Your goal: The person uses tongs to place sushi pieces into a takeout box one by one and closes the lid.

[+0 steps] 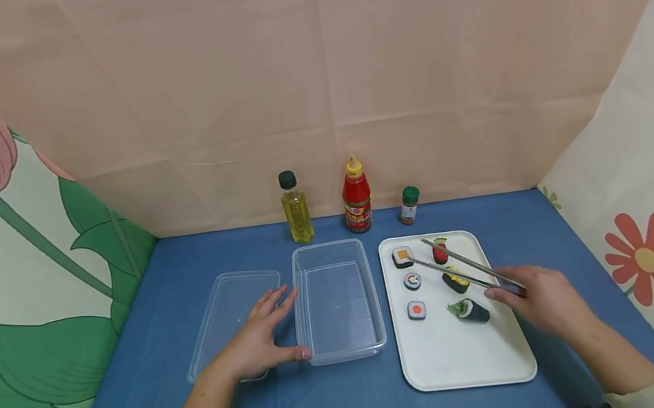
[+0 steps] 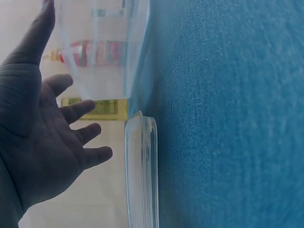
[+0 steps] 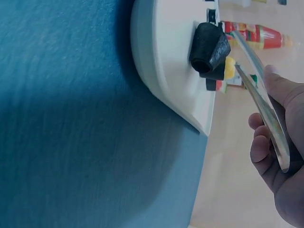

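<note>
My right hand (image 1: 544,302) holds metal tongs (image 1: 477,266) over a white tray (image 1: 462,359). The tongs' tips stand apart with nothing between them, near an orange-topped sushi piece (image 1: 402,256) and a red-topped piece (image 1: 440,252). Also on the tray lie a yellow-topped piece (image 1: 456,281), a round roll (image 1: 412,280), a square roll (image 1: 416,310) and a dark hand roll (image 1: 474,311). My left hand (image 1: 261,342), fingers spread, is beside the left wall of a clear plastic container (image 1: 340,300); whether it touches is unclear. In the left wrist view, its palm (image 2: 42,142) holds nothing.
A clear lid (image 1: 231,304) lies on the blue cloth left of the container, partly behind my left hand. Along the back stand an oil bottle (image 1: 297,212), a red sauce bottle (image 1: 357,196) and a small green-capped jar (image 1: 409,206).
</note>
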`<state>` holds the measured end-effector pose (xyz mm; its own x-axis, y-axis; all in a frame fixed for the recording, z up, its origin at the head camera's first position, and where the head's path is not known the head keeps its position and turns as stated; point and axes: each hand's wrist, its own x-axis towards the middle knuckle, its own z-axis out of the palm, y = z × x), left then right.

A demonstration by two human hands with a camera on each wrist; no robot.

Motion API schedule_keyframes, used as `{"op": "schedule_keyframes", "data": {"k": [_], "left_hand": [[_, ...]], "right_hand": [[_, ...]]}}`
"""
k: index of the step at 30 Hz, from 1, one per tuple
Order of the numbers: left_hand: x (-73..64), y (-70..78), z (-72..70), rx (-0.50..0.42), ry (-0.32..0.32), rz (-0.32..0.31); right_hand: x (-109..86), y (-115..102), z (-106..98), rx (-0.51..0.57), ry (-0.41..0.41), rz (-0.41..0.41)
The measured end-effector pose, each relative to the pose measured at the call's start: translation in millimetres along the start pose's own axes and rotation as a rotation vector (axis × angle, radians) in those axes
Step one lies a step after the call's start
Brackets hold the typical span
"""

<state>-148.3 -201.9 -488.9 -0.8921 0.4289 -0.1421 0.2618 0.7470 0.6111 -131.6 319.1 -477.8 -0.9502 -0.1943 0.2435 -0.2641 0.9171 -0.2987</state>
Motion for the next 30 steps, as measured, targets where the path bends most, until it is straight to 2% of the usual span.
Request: {"op": "schedule_keyframes", "data": {"k": [8,19,30], "left_hand": [[1.2,0.2,-0.7,-0.007,-0.001,-0.002],[0.0,0.0,-0.9,-0.014,-0.004,-0.014],[0.5,-0.8,-0.9,-0.007,-0.009,-0.015]], "right_hand": [[9.4,-5,4,-0.001,-0.016,-0.010],[21.0,-16,9,0.000,-0.084,-0.013],[29.1,-22,8,-0.067,-0.117,-0.006]]}}
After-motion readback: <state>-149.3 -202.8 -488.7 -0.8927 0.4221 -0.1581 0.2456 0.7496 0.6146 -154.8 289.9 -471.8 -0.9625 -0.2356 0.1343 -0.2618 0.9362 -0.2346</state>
